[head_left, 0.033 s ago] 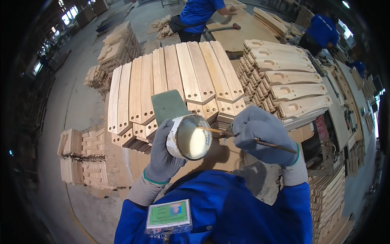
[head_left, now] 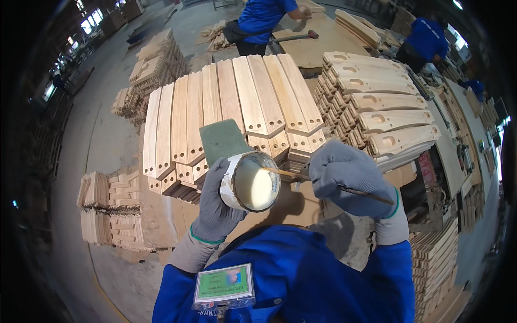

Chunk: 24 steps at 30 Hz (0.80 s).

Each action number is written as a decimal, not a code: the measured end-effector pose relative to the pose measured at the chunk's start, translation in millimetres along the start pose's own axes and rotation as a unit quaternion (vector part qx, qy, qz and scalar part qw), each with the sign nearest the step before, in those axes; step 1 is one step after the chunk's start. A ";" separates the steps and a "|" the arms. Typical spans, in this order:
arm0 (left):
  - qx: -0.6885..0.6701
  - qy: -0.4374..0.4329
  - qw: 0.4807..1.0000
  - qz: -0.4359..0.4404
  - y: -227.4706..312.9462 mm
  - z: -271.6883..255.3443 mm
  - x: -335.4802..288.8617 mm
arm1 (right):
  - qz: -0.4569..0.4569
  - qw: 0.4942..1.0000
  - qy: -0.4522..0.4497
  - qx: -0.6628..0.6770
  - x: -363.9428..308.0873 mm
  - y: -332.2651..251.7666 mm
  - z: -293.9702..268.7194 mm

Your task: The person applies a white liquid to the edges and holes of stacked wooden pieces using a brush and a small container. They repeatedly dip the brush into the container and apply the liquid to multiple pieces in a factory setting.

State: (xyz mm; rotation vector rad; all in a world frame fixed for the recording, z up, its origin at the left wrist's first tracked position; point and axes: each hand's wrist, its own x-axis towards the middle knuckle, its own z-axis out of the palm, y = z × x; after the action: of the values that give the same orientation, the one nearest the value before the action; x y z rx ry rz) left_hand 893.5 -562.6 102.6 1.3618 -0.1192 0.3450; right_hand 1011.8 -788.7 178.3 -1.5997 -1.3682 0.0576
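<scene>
My left hand, in a grey knit glove, is closed round an open can with a pale, torn label. The can tilts toward me, and creamy white liquid shows inside. In my right hand, gloved alike, is a thin wooden stick; its tip reaches into the can's mouth. Just beyond the can is a flat dark green piece; I cannot tell what it rests on. Behind both hands lies a stack of slightly bent wooden pieces with paired holes in their near ends.
Slotted wooden pieces are piled to the right. More wood stacks stand on the left, a low one and a taller one. A person in blue works at a far table with a hammer; another person is at far right.
</scene>
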 end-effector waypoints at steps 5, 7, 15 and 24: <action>0.085 0.022 0.996 -0.009 -7.2 -9.1 -3.7 | -0.073 0.993 -0.068 -0.055 -3.0 -3.3 -27.4; 0.069 0.033 0.997 0.014 -8.5 -14.6 -8.9 | -0.050 0.999 -0.013 -0.013 -5.3 -1.2 -24.8; -0.461 -0.055 0.864 -0.194 -5.0 -54.6 -61.2 | 0.024 0.961 0.119 0.250 2.2 31.6 125.0; -0.469 0.175 0.864 -0.056 17.2 -122.1 -134.5 | 0.404 0.901 0.087 0.129 -133.5 175.6 253.7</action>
State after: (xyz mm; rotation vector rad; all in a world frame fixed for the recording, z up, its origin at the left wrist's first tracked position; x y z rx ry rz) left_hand 747.3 -464.4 55.1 0.3212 0.0943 0.3606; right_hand 940.5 -709.9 -140.6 -1.7864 -0.4605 0.5565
